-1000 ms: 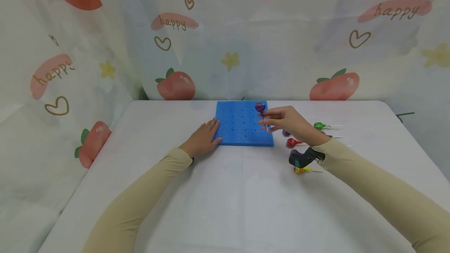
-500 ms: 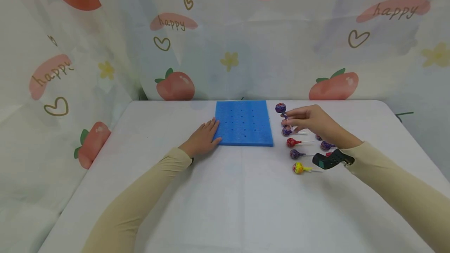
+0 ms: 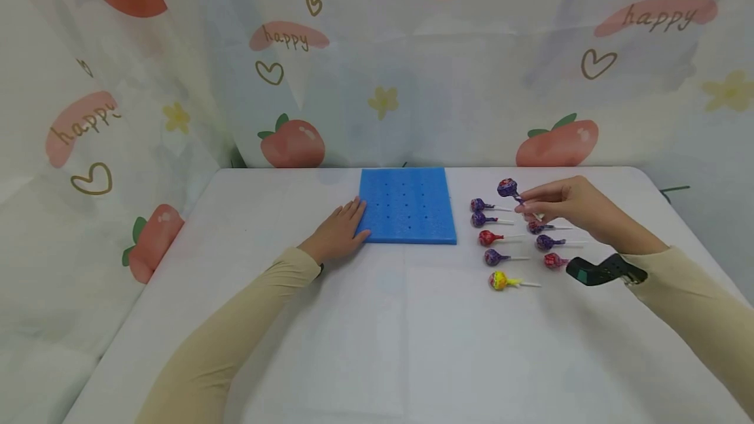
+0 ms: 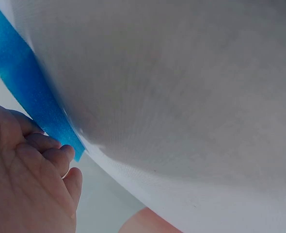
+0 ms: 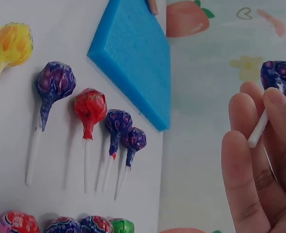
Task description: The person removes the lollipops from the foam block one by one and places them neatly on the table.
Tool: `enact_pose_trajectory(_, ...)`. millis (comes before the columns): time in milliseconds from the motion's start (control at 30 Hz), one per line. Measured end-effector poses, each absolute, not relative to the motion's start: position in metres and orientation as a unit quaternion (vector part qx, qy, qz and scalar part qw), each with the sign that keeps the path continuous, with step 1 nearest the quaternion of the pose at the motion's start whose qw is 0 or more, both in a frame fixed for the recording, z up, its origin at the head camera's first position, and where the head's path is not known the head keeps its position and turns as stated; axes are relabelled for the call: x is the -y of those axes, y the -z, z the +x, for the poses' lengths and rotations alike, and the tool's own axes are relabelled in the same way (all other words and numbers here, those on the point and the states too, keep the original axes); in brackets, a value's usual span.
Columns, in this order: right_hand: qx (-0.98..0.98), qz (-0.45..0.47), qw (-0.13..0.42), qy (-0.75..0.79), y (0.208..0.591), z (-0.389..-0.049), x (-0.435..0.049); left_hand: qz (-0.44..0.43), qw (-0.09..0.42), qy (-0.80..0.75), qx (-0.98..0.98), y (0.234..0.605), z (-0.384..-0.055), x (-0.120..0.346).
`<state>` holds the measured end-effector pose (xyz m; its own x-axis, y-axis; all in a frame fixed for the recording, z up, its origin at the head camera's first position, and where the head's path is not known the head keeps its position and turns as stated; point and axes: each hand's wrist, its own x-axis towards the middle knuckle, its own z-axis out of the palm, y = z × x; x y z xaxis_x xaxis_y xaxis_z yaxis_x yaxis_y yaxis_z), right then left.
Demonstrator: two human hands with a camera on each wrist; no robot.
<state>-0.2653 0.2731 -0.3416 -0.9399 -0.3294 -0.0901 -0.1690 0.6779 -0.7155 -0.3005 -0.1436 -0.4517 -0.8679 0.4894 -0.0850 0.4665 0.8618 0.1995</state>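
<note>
My right hand [image 3: 580,211] pinches a purple-wrapped lollipop [image 3: 507,187] by its white stick, candy end up, above the right part of the table. In the right wrist view the stick's lower end shows between thumb and fingers. My left hand [image 3: 336,234] rests with extended fingers against the left edge of a blue foam board [image 3: 406,214] dotted with rows of small holes. Below and left of my right hand lie several wrapped lollipops, among them a red one [image 3: 486,237], a yellow one [image 3: 498,281] and a purple one [image 3: 493,257].
The white-covered table [image 3: 377,339] ends at a patterned cloth backdrop [image 3: 459,84] right behind the board. A second column of lollipops, including a pinkish-red one [image 3: 554,260], lies under my right wrist. A green lollipop [image 5: 121,225] shows at the bottom of the right wrist view.
My right hand has moved right, from over the board's right edge to above the right-hand lollipops, still pinching the purple lollipop. My left hand has stayed at the board.
</note>
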Motion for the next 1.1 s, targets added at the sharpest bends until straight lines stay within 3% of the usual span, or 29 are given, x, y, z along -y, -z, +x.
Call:
enact_pose_trajectory(767,-0.917,-0.094,0.116,0.371,0.373,-0.244,-0.338,0.241,0.067,-0.041,-0.967,0.445,-0.297,0.14)
enact_pose_trajectory(1100,-0.915,-0.081,0.154,0.364,0.391,-0.239,-0.361,0.24,0.068,-0.038,-0.968,0.445,-0.297,0.139)
